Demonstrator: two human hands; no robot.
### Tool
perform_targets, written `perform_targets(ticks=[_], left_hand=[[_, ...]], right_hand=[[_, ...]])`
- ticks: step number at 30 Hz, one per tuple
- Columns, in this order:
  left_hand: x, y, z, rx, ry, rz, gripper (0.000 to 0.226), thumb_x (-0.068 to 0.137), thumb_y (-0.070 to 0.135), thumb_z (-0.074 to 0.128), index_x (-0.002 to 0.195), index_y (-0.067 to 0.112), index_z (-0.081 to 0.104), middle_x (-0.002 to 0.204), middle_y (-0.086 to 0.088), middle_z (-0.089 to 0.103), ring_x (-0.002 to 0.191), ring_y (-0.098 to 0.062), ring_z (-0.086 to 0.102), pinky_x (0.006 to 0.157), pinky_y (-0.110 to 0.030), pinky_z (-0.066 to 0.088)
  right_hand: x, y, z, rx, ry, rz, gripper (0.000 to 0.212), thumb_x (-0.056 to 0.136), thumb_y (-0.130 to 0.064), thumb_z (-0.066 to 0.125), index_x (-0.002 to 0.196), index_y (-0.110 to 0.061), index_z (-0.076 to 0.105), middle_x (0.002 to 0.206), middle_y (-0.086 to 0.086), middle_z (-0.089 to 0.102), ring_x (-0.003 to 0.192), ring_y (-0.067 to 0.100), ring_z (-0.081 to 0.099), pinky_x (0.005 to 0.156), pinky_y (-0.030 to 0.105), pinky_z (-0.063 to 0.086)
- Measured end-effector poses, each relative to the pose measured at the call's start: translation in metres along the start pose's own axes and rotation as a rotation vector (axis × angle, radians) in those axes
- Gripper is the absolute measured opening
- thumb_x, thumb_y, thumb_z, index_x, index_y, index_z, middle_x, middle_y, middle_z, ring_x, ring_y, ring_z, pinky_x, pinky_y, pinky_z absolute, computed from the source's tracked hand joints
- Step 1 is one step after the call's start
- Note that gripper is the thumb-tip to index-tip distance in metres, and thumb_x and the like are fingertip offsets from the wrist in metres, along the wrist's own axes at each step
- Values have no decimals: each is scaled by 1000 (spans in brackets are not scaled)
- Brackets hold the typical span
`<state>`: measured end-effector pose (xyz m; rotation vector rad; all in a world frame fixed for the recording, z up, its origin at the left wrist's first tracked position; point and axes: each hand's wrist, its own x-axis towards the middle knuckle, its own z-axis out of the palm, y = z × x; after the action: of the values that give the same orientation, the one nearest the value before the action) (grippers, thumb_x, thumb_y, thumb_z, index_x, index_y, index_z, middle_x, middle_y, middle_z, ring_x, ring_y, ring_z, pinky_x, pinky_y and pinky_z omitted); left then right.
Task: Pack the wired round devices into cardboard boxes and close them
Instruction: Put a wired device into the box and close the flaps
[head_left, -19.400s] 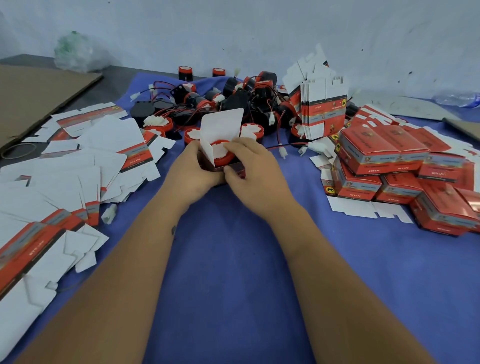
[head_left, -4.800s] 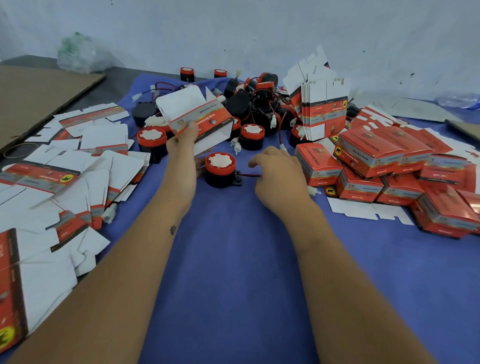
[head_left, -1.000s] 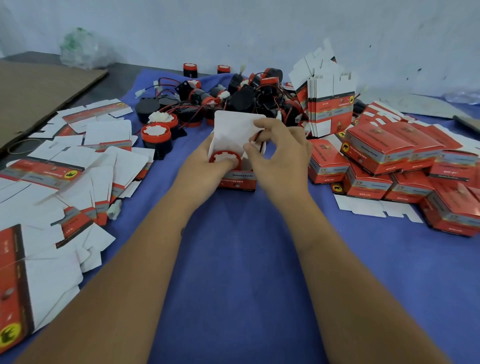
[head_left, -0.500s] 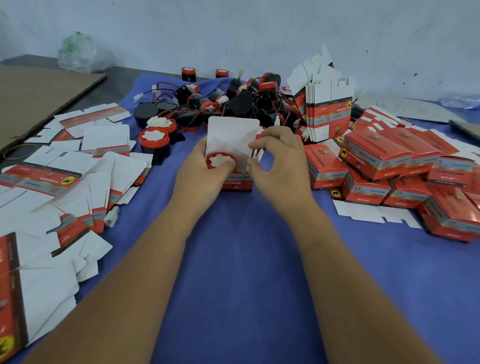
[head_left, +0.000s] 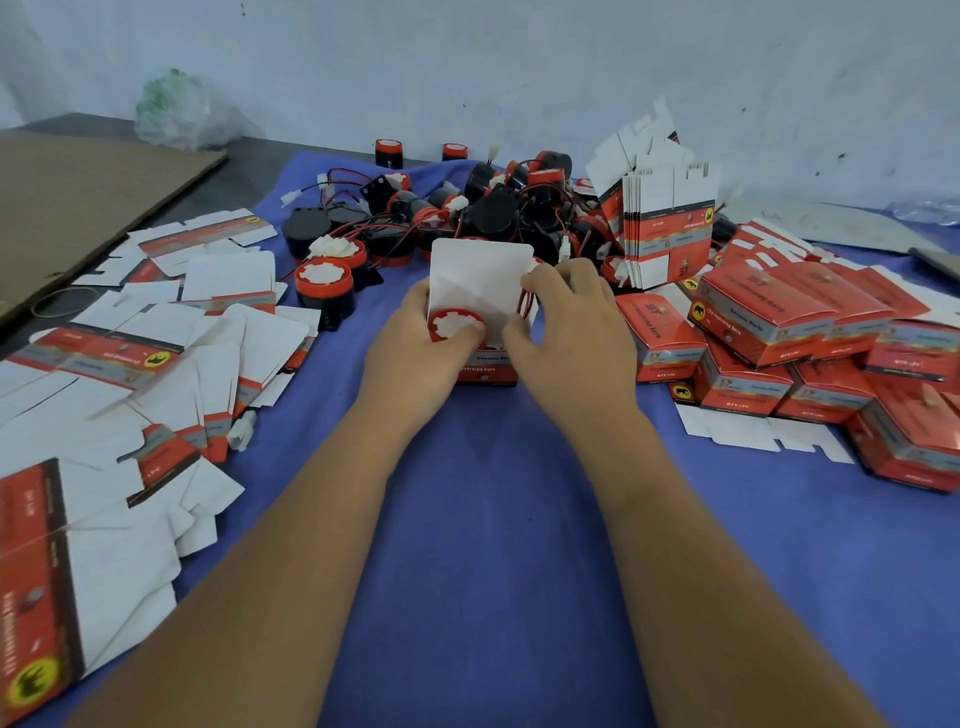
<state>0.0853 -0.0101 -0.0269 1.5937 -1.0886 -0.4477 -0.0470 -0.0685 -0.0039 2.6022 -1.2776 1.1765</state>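
Forearms reach out before us over the blue cloth. Our left hand grips the open box with its thumb on the round device sitting inside, while our right hand pinches the box's right side by the red wires. Flat cartons lie left, closed boxes right, and loose devices are heaped beyond.

Bare blue cloth lies open between flat cartons and closed boxes.
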Motion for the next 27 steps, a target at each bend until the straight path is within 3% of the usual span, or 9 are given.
perform_targets(ticks=[4,11,19,23,27], left_hand=[[0,0,0,-4,-8,-10,42,91,29,63,128,38,46,104,22,59,105,-9,60,90,-35,52],[2,0,0,17,-15,-22,37,91,29,62,125,35,46,110,15,61,105,-13,60,91,-38,52],[2,-1,1,-2,-11,-34,34,92,29,62,119,39,45,100,23,59,98,-3,60,77,-23,49],[2,2,1,-15,-6,-34,40,92,30,62,129,30,48,104,20,59,101,-7,60,85,-29,50],[3,0,1,-34,-16,-27,34,91,31,63,119,37,45,99,24,57,96,-1,58,85,-28,49]], right_hand=[[1,1,-5,-194,-8,-84,26,92,-25,52,111,-12,62,118,9,53,100,27,49,74,37,40],[1,-5,-13,-301,-1,-133,24,93,-23,51,106,-8,66,120,14,57,101,31,53,77,41,43],[-1,-10,-12,-331,-55,-137,23,94,-23,48,105,-10,63,124,13,53,105,31,50,77,40,39],[-4,-15,-3,-144,-78,-32,26,96,-28,47,102,-11,67,125,5,49,107,22,45,70,32,37],[-7,-16,2,12,-81,16,26,95,-21,51,106,-10,72,132,3,44,113,18,40,67,27,36]])
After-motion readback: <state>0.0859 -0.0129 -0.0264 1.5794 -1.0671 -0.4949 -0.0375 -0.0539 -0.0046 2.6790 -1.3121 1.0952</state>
